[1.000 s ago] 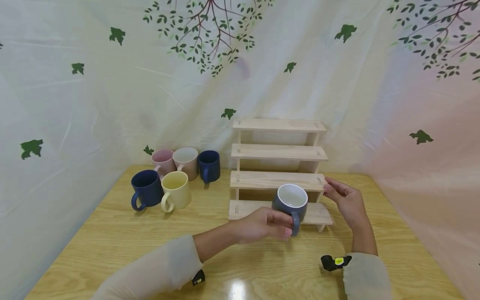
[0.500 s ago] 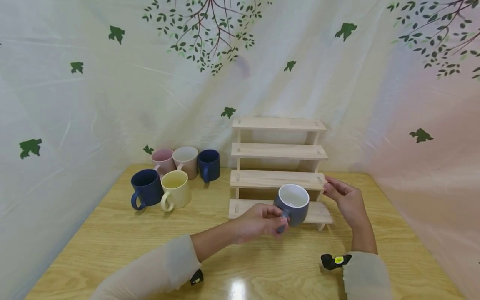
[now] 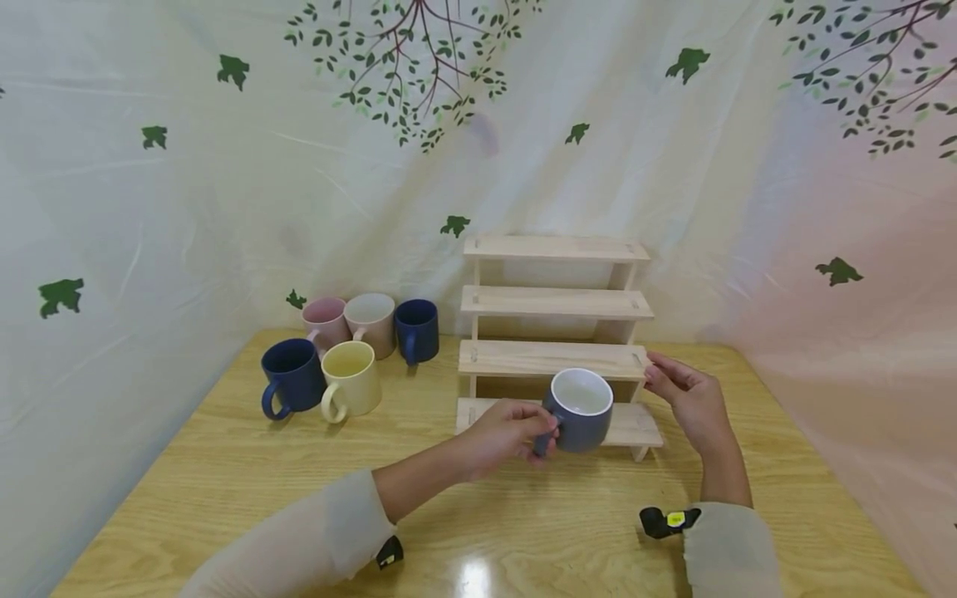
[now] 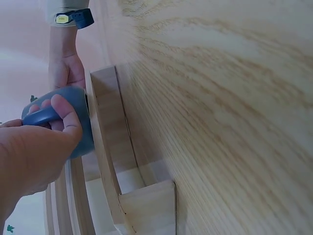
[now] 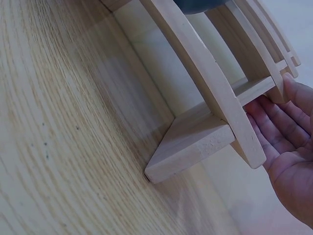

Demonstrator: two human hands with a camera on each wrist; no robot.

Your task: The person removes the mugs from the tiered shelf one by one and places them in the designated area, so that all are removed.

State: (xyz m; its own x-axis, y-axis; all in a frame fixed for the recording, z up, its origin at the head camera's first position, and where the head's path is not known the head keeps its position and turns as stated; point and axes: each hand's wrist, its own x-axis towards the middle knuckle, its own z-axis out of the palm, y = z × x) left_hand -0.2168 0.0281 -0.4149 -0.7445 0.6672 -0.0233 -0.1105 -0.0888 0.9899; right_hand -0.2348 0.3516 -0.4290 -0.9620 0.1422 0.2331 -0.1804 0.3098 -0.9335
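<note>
My left hand (image 3: 503, 440) pinches the handle of a grey-blue mug (image 3: 586, 428) with a white inside. The mug is upright at the lowest step of a wooden tiered shelf (image 3: 546, 359), its handle pointing left and toward me. In the left wrist view the mug's base (image 4: 84, 122) lies close against that step's board; whether it touches, I cannot tell. My right hand (image 3: 695, 407) grips the right end of the second step from the bottom. In the right wrist view its thumb (image 5: 293, 88) lies on the board's end, with the fingers beneath.
On the left of the wooden table (image 3: 224, 498) stand a front navy mug (image 3: 293, 378), a yellow mug (image 3: 355, 382), a pink mug (image 3: 326, 320), a beige mug (image 3: 374, 328) and a smaller navy mug (image 3: 417, 330). Behind the shelf hangs a leaf-patterned cloth (image 3: 359, 208).
The grey-blue mug has turned, its handle swinging from the front toward the left. My left fingers have moved from beside the handle to a pinch on it. My right hand has stayed put.
</note>
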